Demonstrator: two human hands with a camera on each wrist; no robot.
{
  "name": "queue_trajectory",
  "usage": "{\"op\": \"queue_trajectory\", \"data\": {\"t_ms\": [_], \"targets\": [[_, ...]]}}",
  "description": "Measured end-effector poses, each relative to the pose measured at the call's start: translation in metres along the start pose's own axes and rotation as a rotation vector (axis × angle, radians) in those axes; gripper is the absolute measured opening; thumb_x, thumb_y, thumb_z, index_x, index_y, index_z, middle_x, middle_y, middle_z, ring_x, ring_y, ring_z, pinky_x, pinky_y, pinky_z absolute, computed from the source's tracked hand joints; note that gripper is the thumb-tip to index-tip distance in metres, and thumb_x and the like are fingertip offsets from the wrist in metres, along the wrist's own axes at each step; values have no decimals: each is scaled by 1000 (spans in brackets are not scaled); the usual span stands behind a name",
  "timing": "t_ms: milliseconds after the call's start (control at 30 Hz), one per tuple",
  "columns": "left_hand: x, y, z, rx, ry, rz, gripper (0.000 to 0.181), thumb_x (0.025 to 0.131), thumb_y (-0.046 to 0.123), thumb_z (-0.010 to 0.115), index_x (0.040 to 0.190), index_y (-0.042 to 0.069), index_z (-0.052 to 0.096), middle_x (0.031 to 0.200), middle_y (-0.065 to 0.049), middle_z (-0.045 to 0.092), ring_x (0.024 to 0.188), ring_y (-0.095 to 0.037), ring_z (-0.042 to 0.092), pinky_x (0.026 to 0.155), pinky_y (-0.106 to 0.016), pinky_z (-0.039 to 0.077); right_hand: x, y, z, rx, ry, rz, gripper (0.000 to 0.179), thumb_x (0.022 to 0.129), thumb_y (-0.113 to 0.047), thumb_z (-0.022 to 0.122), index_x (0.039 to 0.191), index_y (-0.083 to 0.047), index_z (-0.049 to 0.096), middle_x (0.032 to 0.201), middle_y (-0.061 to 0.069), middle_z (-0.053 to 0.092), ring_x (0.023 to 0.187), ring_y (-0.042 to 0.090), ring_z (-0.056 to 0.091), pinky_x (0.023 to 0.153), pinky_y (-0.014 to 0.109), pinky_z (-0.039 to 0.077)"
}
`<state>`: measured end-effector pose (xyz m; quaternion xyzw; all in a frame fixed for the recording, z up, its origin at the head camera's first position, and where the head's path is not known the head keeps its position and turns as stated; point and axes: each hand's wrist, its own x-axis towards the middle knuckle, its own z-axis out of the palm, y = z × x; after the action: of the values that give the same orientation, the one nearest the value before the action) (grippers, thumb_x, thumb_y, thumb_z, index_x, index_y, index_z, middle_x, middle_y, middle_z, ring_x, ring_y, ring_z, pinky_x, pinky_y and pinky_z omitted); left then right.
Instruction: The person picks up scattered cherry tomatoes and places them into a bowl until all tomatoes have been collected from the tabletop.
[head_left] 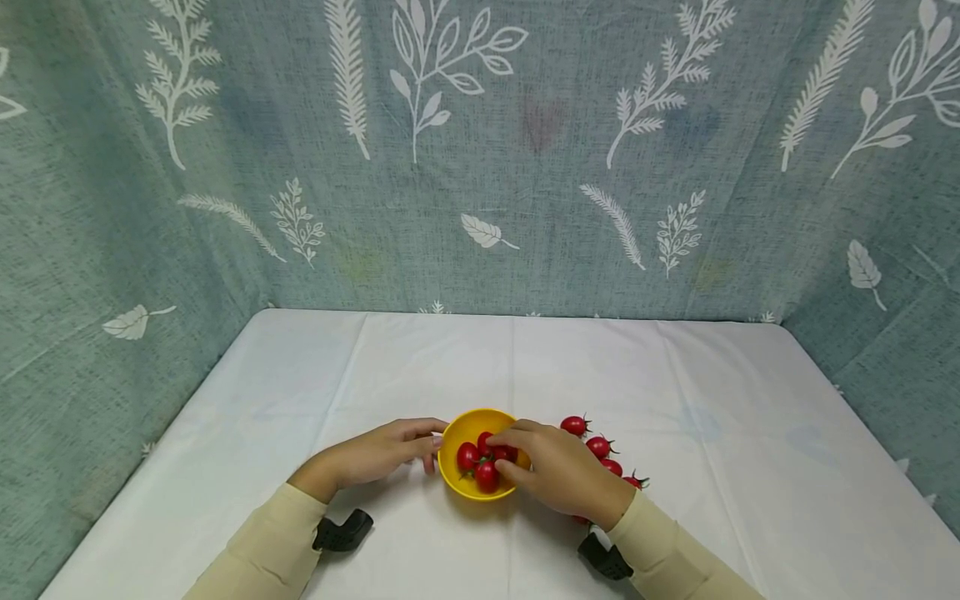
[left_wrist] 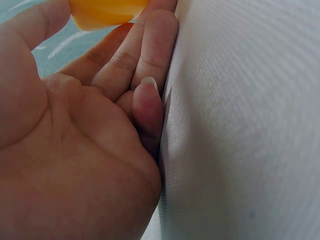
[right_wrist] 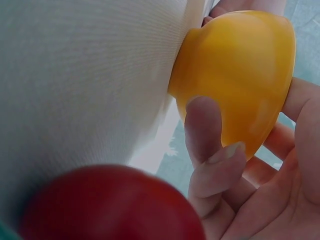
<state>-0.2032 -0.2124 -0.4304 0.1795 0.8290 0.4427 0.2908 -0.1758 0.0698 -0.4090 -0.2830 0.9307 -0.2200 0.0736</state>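
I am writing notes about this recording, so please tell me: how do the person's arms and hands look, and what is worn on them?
The left hand and right hand wear no gloves. The left sleeve and right sleeve are plain beige, with some creases. A small black device shows near the left wrist; a second black device near the right.

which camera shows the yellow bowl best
The head view: it looks down into the yellow bowl, showing the red tomatoes inside and most of the rim, though the right hand covers part. The right wrist view shows its outer side, partly behind fingers; the left wrist view catches only a piece at the top edge.
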Motion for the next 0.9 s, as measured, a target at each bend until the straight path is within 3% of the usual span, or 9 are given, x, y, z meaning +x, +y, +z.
{"op": "queue_trajectory", "data": {"t_ms": [600,900], "targets": [[0,-1,-1,-4,0,3,40,104,47,46,138,27,56,97,-4,69,106,-22,52,85,-39,35,-1,-4,-4,-17,12,-6,35,96,-39,66,127,-23,68,131,4,65,120,22,63,98,42,53],[0,1,-1,3,-5,0,41,104,47,46,139,27,56,97,-4,69,107,-22,52,86,-39,35,-6,-6,-8,-34,62,-12,33,96,-36,66,127,-22,69,124,2,67,104,17,65,90,37,56]]}}
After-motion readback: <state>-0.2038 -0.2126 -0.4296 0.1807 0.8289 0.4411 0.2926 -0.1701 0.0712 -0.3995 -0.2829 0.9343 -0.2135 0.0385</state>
